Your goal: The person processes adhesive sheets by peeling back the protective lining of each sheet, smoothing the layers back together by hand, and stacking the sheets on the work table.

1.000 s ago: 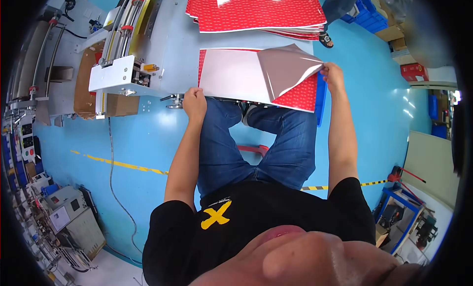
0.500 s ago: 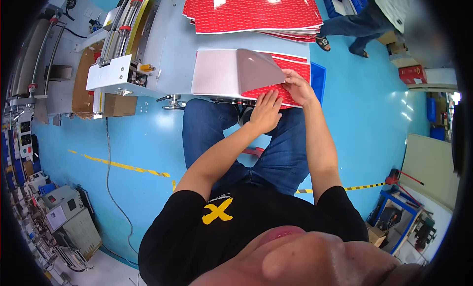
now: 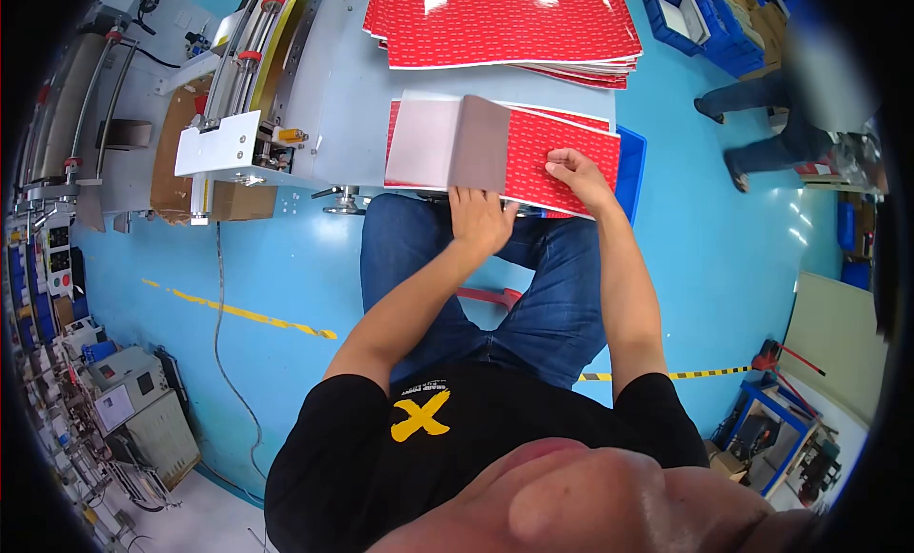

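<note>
A red sheet with rows of small white print [image 3: 547, 153] lies on the near edge of the machine table. Over its left part is a translucent greyish sheet [image 3: 419, 148], its right portion folded back into a darker flap [image 3: 484, 146]. My left hand [image 3: 483, 220] rests with fingers stretched out at the near edge of the flap. Above the right part of the red sheet, my right hand [image 3: 581, 180] has its fingers bent, with a gap between thumb and forefinger and nothing visible between them.
A pile of red printed sheets [image 3: 505, 34] lies farther back on the table [image 3: 343, 87]. A machine with rollers [image 3: 252, 77] stands left. A blue bin [image 3: 629, 172] sits beside the table's right edge. Another person's legs [image 3: 776, 125] are at the upper right, near blue crates [image 3: 728, 39].
The greyish flap has swung left, baring more of the red sheet. My right hand has come away from the flap's corner. My left hand has slid left. The other person has moved right.
</note>
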Motion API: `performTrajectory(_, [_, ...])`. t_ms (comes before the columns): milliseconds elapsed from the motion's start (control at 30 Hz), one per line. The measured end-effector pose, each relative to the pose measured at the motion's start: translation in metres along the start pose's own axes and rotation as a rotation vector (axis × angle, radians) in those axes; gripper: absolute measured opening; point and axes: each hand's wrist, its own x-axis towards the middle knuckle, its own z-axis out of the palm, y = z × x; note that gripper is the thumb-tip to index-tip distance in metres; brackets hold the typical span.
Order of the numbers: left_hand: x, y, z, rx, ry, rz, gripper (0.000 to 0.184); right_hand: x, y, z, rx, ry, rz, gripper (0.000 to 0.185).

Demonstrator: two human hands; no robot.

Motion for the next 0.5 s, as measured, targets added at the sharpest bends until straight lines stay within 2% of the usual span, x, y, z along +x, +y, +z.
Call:
performTrajectory(33, [-0.008, 0.009, -0.005, -0.003, 0.0, 0.031, 0.064, 0.003, 0.002, 0.002, -0.096, 0.01, -0.01, 0.038])
performTrajectory(67, [-0.012, 0.016, -0.006, -0.007, 0.0, 0.062, 0.067, 0.006, 0.006, 0.006, -0.216, 0.036, -0.07, 0.028])
performTrajectory(167, [-0.009, 0.015, 0.019, -0.128, -0.131, 0.12, 0.074, 0.008, 0.009, 0.011, -0.449, 0.107, -0.216, 0.021])
performTrajectory(200, [0.0, 0.015, 0.021, -0.212, -0.323, 0.034, 0.072, 0.009, 0.011, 0.012, -0.478, 0.127, -0.22, 0.02])
performTrajectory(300, [0.016, 0.003, 0.029, -0.028, -0.118, 0.094, 0.07, 0.01, 0.013, 0.014, -0.551, 0.173, -0.23, 0.018])
performTrajectory(500, [0.04, -0.069, 0.012, 0.073, -0.026, -0.084, 0.067, 0.013, 0.012, 0.013, -0.5, 0.171, -0.204, 0.015])
